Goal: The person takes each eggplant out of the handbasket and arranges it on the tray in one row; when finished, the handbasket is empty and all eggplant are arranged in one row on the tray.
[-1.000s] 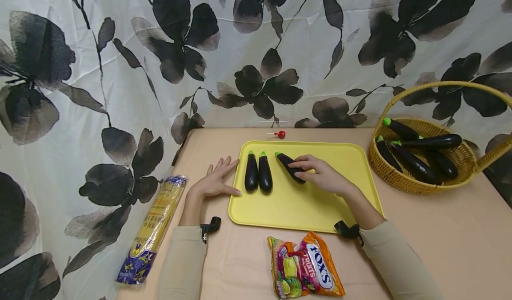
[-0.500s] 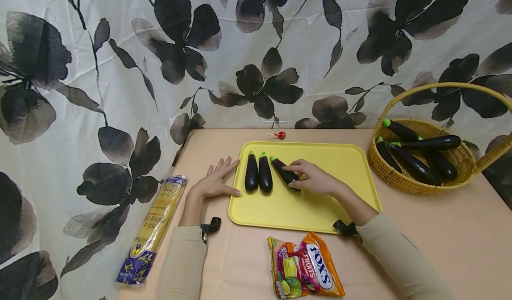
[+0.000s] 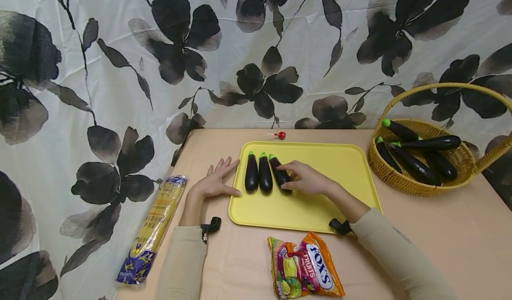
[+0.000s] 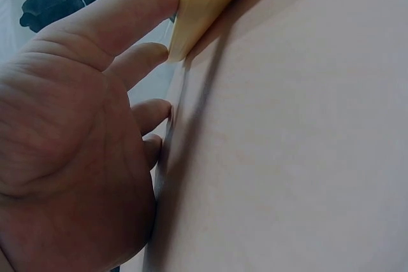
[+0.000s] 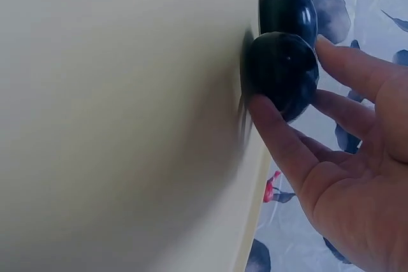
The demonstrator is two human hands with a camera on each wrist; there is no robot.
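Note:
Three dark eggplants lie side by side on the yellow tray (image 3: pixel 320 211): a left eggplant (image 3: pixel 251 173), a middle eggplant (image 3: pixel 265 173) and a slightly slanted right eggplant (image 3: pixel 277 169). My right hand (image 3: pixel 306 179) holds that right one, thumb and fingers around its rounded lower end; the right wrist view shows this eggplant's end (image 5: pixel 282 71) between the fingertips, with the other two behind it. At the tray's left edge rests my left hand (image 3: pixel 214 184), fingers spread. In the left wrist view, its fingers touch the tray rim (image 4: pixel 207 4).
A wicker basket (image 3: pixel 404 184) with several eggplants stands at the right, its handle arching high. A spaghetti pack (image 3: pixel 154 229) lies along the left table edge. An orange candy bag (image 3: pixel 306 264) sits in front of the tray, and a red lollipop (image 3: pixel 282 135) behind it.
My right hand has slid the right eggplant leftward across the tray, close beside the middle one, and it lies straighter. The left hand has stayed at the tray edge.

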